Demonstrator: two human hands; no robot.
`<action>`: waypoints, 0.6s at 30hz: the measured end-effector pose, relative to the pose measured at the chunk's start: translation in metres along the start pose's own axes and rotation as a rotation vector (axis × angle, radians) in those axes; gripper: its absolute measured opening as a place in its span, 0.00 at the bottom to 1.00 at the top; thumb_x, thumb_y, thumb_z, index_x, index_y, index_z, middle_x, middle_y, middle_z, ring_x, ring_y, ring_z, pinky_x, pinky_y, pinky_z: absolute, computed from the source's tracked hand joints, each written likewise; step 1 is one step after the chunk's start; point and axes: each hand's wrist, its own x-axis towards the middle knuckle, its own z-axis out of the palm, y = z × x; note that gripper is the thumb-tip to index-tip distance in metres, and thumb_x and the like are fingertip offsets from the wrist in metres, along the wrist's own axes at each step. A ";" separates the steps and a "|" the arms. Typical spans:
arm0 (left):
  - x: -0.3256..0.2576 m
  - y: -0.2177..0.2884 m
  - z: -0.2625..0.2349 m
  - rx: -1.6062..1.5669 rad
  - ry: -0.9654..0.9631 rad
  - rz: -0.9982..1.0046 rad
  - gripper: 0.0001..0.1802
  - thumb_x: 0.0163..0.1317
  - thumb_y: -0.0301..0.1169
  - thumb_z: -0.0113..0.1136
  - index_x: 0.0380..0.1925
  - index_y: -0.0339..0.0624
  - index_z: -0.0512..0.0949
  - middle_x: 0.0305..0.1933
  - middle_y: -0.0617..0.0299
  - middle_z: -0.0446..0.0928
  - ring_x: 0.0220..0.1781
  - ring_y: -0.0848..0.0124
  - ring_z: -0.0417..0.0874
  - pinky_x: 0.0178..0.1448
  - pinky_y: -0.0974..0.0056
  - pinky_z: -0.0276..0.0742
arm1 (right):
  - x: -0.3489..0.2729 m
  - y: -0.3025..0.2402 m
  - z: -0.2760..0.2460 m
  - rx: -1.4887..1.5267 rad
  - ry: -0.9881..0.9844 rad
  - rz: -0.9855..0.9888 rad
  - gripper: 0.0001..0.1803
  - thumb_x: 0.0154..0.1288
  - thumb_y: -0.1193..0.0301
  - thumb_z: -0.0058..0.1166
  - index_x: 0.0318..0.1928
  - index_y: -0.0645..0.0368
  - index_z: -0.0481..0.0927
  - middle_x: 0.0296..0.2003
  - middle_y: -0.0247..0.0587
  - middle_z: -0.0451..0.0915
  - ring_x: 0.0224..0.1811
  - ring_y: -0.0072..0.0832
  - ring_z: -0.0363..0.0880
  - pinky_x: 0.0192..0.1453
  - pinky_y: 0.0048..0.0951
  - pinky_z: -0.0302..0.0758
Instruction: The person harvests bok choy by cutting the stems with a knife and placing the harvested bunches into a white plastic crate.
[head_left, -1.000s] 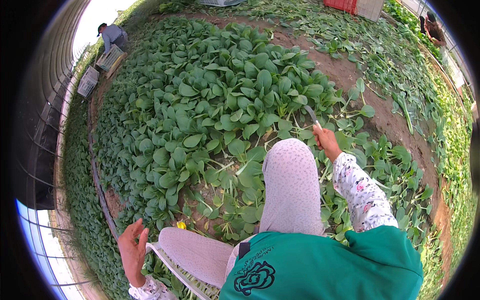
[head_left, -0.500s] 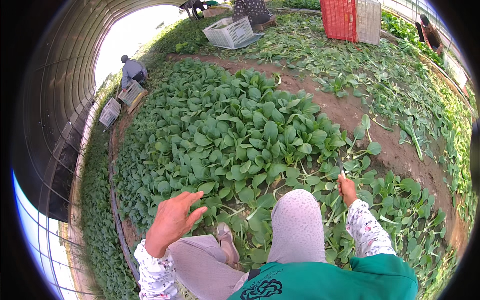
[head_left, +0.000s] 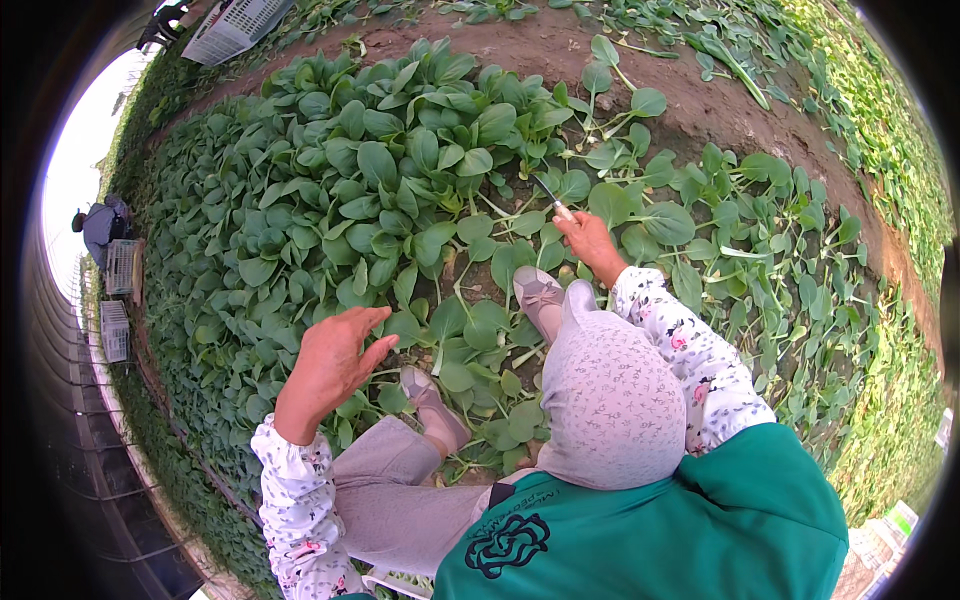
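Left hand lowered toward leafy greens, grip spread | right hand grip clasping knife

The leafy greens covering the bed are deep green with paler green stalks, and the bare soil along the bed's far edge is reddish brown. The sleeves are white with a small floral print in pink and dark specks. The apron is solid teal green, bearing a black rose-shaped emblem. The trousers are pale greyish lilac with a fine scattered darker motif, and the shoes are a dull grey-beige. The knife in the right hand has a dark blade and a pale handle. The crates at the bed's far left corner are white, and the distant person wears grey-blue.
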 end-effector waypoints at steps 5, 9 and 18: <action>0.077 -0.003 0.057 -0.027 -0.098 0.224 0.18 0.56 0.35 0.59 0.43 0.35 0.76 0.35 0.51 0.77 0.34 0.54 0.77 0.38 0.57 0.73 | 0.024 -0.015 0.011 -0.372 0.058 -0.096 0.21 0.56 0.54 0.53 0.33 0.62 0.76 0.25 0.52 0.77 0.31 0.48 0.76 0.37 0.41 0.70; 0.138 0.002 0.081 -0.006 -0.212 0.205 0.18 0.56 0.35 0.59 0.43 0.34 0.75 0.38 0.52 0.76 0.36 0.53 0.77 0.40 0.56 0.73 | 0.071 -0.003 0.021 -0.335 0.278 -0.161 0.20 0.58 0.55 0.52 0.30 0.63 0.76 0.23 0.47 0.77 0.27 0.40 0.77 0.30 0.37 0.70; 0.288 0.002 0.132 0.274 -0.027 0.432 0.09 0.54 0.29 0.57 0.31 0.34 0.74 0.56 0.49 0.68 0.39 0.54 0.79 0.44 0.54 0.75 | 0.096 0.022 0.004 0.561 0.051 0.289 0.15 0.62 0.57 0.51 0.34 0.57 0.73 0.18 0.25 0.64 0.14 0.14 0.58 0.15 0.19 0.53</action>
